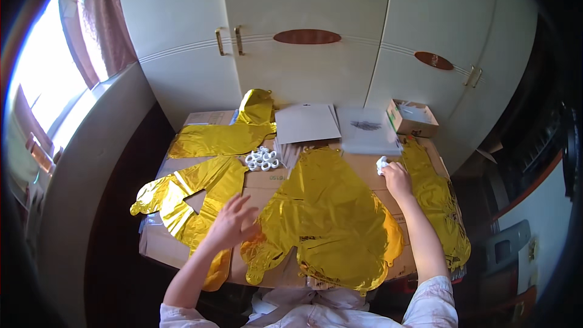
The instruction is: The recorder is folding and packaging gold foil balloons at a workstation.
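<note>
Flat gold foil balloons are spread over the cardboard-covered table. My left hand (pixel 234 223), fingers apart and holding nothing, hovers between a left foil balloon with an opening in it (pixel 212 191) and the large middle foil balloon (pixel 331 206). To the right of the middle balloon's upper part, my right hand (pixel 398 180) is closed on a small white crumpled bundle (pixel 382 164). Its exact kind is too small to tell. A cluster of small white rings or rolls (pixel 262 159) lies beyond my left hand.
Another gold foil balloon (pixel 221 140) lies at the back left, and more gold foil (pixel 434 206) along the right edge. At the back are a grey-white board (pixel 308 124), clear plastic bags (pixel 371 130) and an open box (pixel 416 124). Cabinets (pixel 303 0) stand behind the table.
</note>
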Demonstrator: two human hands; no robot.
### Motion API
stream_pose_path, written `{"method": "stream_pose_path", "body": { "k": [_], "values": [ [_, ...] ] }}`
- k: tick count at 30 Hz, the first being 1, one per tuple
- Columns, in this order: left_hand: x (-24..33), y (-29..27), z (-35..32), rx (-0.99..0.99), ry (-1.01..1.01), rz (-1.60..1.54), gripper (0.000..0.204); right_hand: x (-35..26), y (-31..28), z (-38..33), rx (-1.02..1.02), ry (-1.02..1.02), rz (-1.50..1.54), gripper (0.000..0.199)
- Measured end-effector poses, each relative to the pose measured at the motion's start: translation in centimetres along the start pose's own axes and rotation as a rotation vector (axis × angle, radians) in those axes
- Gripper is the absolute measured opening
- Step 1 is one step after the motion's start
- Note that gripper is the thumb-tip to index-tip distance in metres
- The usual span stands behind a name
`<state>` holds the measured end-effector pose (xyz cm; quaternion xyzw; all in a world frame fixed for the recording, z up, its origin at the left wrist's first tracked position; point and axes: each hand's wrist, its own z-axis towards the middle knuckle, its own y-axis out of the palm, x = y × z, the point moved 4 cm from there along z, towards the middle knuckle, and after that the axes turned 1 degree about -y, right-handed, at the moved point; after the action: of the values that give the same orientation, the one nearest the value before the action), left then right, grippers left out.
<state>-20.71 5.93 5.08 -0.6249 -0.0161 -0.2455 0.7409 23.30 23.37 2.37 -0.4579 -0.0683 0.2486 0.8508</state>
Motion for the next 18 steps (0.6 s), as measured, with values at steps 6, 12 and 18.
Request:
{"method": "stream_pose_path", "body": {
  "k": [6, 12, 18],
  "values": [
    [-9.4, -1.3, 8.1, 0.084, -0.125, 0.123, 0.028, -3.0, -2.1, 1.7, -0.012, -0.035, -0.052, 0.025],
    [-13.5, 1.0, 16.4, 0.129, -0.139, 0.189, 0.016, -8.2, -2.2, 5.0, -0.02, -0.178, 0.047, 0.02],
    [-14.8, 2.4, 18.6, -0.035, -0.154, 0.34, 0.018, -14.9, 0.0, 11.1, -0.044, -0.364, 0.193, 0.013]
  ]
}}
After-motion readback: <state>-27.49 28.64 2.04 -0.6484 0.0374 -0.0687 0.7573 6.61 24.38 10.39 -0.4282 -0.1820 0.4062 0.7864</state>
